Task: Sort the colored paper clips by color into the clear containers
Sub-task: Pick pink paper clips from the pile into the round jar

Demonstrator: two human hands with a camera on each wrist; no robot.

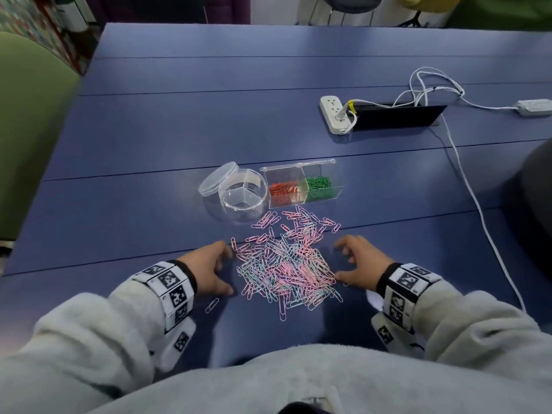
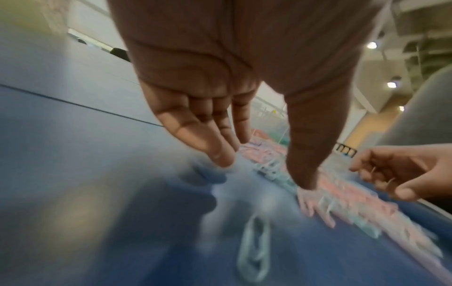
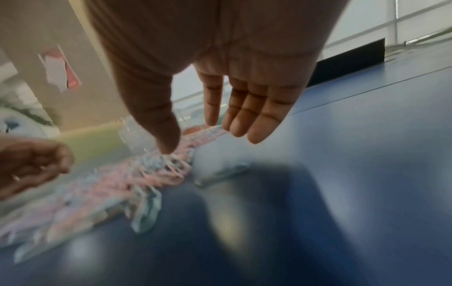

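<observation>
A heap of pink and pale-blue paper clips (image 1: 286, 264) lies on the blue table (image 1: 149, 144). My left hand (image 1: 227, 270) rests at the heap's left edge and my right hand (image 1: 339, 259) at its right edge, both with relaxed fingers and holding nothing. In the left wrist view the left hand (image 2: 264, 168) points its thumb down onto the heap (image 2: 342, 193). The right wrist view shows the right hand (image 3: 208, 141) with its thumb at the heap (image 3: 110, 183). Behind the heap stand a round divided clear container (image 1: 242, 195) and a rectangular clear box (image 1: 337, 191) holding orange clips (image 1: 283, 189) and green clips (image 1: 319, 184).
The round lid (image 1: 218, 178) leans on its container. One stray clip (image 1: 212, 305) lies near my left wrist. A white power strip (image 1: 336, 115), a black panel (image 1: 397, 116) and white cables (image 1: 466, 174) occupy the far right. A green chair (image 1: 30, 130) stands left of the table.
</observation>
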